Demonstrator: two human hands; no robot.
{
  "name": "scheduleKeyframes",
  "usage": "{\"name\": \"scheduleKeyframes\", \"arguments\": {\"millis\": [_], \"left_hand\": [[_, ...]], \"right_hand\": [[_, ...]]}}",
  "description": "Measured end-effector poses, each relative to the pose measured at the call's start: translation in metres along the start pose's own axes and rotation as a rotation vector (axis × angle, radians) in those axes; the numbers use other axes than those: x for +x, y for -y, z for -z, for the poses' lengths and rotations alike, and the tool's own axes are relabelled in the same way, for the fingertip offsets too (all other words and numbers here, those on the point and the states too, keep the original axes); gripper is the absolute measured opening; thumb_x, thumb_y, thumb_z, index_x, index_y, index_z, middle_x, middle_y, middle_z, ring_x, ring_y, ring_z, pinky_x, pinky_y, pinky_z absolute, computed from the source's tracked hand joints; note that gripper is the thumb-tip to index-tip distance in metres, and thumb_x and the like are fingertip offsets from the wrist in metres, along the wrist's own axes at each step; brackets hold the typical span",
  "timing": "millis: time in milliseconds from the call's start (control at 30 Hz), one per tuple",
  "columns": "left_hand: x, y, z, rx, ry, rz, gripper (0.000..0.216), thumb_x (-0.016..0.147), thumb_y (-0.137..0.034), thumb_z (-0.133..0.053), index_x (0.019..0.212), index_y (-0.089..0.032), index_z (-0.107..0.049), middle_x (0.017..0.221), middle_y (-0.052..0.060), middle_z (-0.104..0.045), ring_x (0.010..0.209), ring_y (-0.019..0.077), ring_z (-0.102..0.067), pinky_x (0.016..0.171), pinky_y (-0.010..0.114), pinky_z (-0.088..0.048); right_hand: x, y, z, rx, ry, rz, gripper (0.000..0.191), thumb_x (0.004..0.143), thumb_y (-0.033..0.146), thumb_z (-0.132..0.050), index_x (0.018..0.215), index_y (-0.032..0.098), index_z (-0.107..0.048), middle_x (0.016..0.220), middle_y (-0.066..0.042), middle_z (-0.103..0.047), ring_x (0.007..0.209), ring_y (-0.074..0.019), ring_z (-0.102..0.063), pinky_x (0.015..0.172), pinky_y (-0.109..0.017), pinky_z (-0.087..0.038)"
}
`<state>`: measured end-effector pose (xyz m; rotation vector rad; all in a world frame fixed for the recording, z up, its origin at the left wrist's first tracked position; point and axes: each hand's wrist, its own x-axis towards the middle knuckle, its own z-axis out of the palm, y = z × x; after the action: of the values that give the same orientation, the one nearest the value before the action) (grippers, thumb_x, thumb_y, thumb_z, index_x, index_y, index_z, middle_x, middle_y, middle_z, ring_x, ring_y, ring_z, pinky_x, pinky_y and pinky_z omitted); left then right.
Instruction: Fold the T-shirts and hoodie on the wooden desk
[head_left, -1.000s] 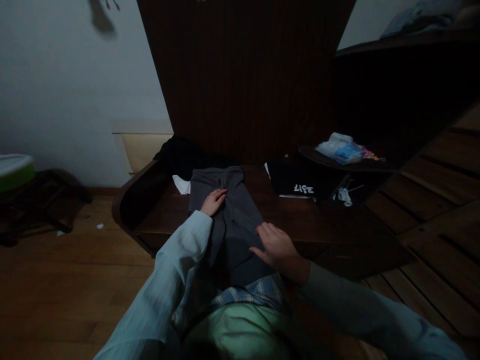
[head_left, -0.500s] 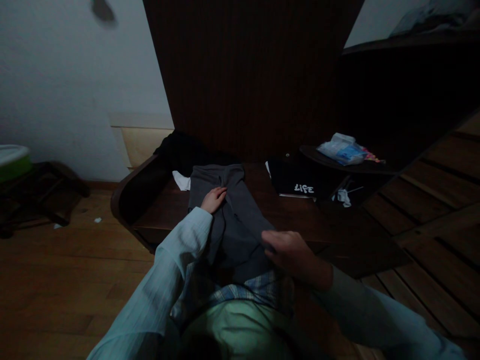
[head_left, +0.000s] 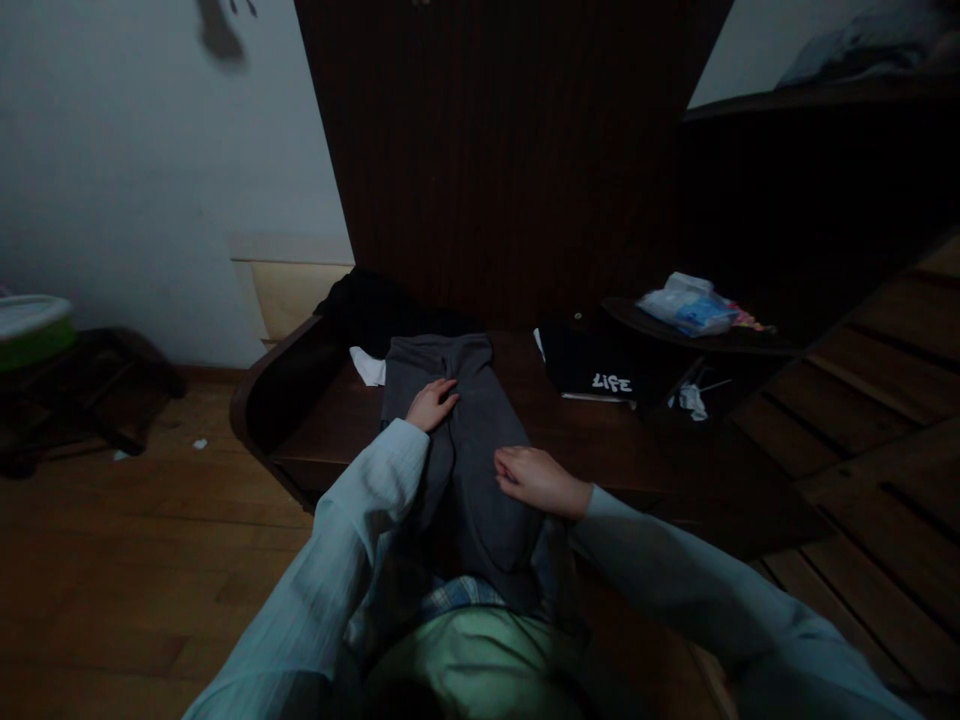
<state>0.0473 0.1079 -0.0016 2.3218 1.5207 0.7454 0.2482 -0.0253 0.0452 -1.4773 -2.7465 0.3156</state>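
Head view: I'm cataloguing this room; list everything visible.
Garment: 1, grey, across bench edge
Bench: 1, dark brown, centre
Flat scrap: 1, white, garment's left
Cloth heap: 1, black, bench's left
Lettered item: 1, black, bench's right
Package: 1, white-blue, right shelf
Crumpled piece: 1, white, under shelf
Pile: 1, greyish, upper right
Panel: 1, dark brown, behind bench
Tub: 1, green-white, far-left stool
Floor scraps: 2, pale, near stool
Floor: 1, brown, lower left
Wall: 1, pale, left
Slatted wood: 1, brown, far right
Plaid cloth: 1, blue, bottom centre
Top: 1, light green, bottom centre
Sleeves: 2, pale blue, both arms
Left hand: 1, bare, on garment
Right hand: 1, bare, curled at garment
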Motion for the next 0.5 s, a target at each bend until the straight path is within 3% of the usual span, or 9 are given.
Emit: {"name": "scheduleKeyframes", "arguments": {"millis": [133,267,500], "left_hand": [[-0.004,-0.006,0.001,0.111,-0.027,-0.043,0.035,0.083,-0.029,-0.043,0.113,-0.018,-0.056,0.117,0.009,-0.055,0.113,0.0207,-0.047,0.098,0.035,-0.036],[-0.010,-0.016,0.002,0.273,-0.060,-0.024,0.036,0.083,-0.030,-0.041,0.115,-0.017,-0.053,0.126,0.012,-0.047,0.121,0.0251,-0.039,0.099,0.041,-0.033],[-0.013,-0.024,0.003,0.306,0.069,0.060,0.045,0.086,-0.030,-0.033,0.127,-0.011,-0.039,0.137,0.016,-0.037,0.129,0.0238,-0.030,0.104,0.043,-0.025]], "right_hand": [[0.003,0.005,0.002,-0.063,0.055,0.023,0.009,0.078,0.020,-0.046,0.082,0.018,-0.053,0.087,-0.005,-0.062,0.078,-0.0158,-0.058,0.061,-0.023,-0.033],[0.007,0.007,0.004,-0.134,0.068,0.008,0.013,0.075,0.022,-0.047,0.083,0.017,-0.056,0.089,-0.007,-0.065,0.079,-0.0182,-0.060,0.062,-0.024,-0.036],[0.007,0.012,0.002,-0.198,0.054,0.015,0.020,0.071,0.021,-0.047,0.086,0.015,-0.060,0.088,-0.011,-0.067,0.078,-0.0222,-0.063,0.061,-0.026,-0.040]]}}
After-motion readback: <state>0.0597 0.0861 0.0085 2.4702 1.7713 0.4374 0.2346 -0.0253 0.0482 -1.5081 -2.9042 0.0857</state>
